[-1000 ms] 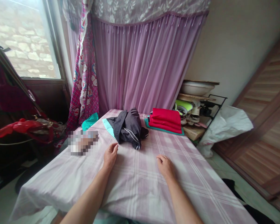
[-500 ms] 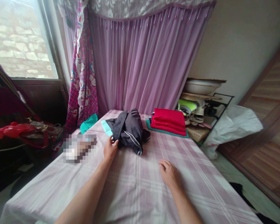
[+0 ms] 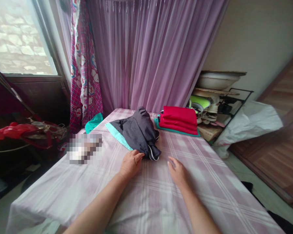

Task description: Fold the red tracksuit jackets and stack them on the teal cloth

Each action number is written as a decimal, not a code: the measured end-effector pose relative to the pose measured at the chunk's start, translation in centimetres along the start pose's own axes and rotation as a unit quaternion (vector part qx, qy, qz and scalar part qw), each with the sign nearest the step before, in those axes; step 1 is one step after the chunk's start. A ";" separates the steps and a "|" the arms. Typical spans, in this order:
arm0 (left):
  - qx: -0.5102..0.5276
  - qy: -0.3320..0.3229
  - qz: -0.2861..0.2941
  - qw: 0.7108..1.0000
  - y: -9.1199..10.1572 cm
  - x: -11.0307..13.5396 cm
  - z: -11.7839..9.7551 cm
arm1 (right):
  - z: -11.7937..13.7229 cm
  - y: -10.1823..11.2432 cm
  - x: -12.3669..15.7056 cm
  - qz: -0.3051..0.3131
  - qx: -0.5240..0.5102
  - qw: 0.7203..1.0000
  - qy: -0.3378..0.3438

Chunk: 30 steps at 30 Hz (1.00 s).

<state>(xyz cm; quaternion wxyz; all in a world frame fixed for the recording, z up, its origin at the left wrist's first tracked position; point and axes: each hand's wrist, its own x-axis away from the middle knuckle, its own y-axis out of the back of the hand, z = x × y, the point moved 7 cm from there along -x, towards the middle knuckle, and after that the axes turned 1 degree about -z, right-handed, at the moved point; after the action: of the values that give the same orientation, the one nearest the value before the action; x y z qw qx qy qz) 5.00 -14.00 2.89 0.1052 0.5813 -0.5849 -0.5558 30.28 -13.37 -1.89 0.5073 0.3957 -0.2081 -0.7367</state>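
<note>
A crumpled dark grey garment [image 3: 141, 130] with a turquoise band and white piping lies in the middle of the checked cloth; whether it is a jacket or trousers I cannot tell. At its near edge, my left hand [image 3: 132, 164] is closed with the fabric pinched between thumb and fingers. My right hand [image 3: 177, 170] rests on the cloth to the right of the garment, apart from it, fingers loosely spread and holding nothing. Beyond it sits a folded red cloth stack [image 3: 178, 120] on a teal piece.
The pale checked tablecloth [image 3: 146, 201] covers the surface. Left of the garment are a blurred-out item [image 3: 84, 149] and a teal cloth [image 3: 94, 123]. A purple curtain [image 3: 141, 58] hangs behind. A shoe rack [image 3: 215, 113] and a white sack [image 3: 251, 123] stand at right.
My left hand has moved right along the near edge, and the turquoise band is now spread out more. My right hand's fingers have opened a little. The view has tilted down.
</note>
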 end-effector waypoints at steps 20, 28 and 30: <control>0.035 0.117 -0.160 0.980 3.2 3.3 4.6 | 14.8 -6.3 2.9 0.146 -0.109 0.960 0.211; 0.032 0.121 -0.142 0.982 2.2 3.0 5.6 | 9.9 -5.5 -4.8 0.011 -0.238 0.971 -0.026; 0.037 0.110 -0.150 0.982 2.1 3.0 5.6 | 10.2 -6.0 -7.4 0.003 -0.263 0.963 -0.052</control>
<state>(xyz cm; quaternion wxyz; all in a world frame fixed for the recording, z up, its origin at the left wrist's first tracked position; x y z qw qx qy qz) -1.40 -14.10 0.96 0.0631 0.7234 -0.4963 -0.4759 19.95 -5.20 2.69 0.5844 0.2086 -0.0344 -0.7834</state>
